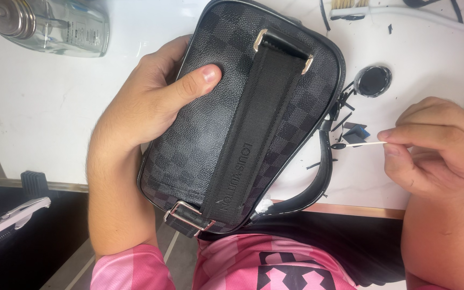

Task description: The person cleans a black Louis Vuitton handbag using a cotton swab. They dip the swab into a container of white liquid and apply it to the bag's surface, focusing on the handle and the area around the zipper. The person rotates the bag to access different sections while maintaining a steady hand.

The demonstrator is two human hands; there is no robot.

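Now left hand (151, 102) clasping bag (243, 118), swab (362, 144) rightward

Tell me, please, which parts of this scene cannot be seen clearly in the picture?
- Head view: the left hand has its fingers hidden behind the checkered bag; only the thumb shows.
- The glass bottle is cut off by the top edge.
- The swab has a dark tip too small to tell if it touches the strap.

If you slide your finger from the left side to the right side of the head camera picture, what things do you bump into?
Clear glass bottle → left hand → dark checkered bag → small round tin of black stuff → thin black-tipped stick → right hand.
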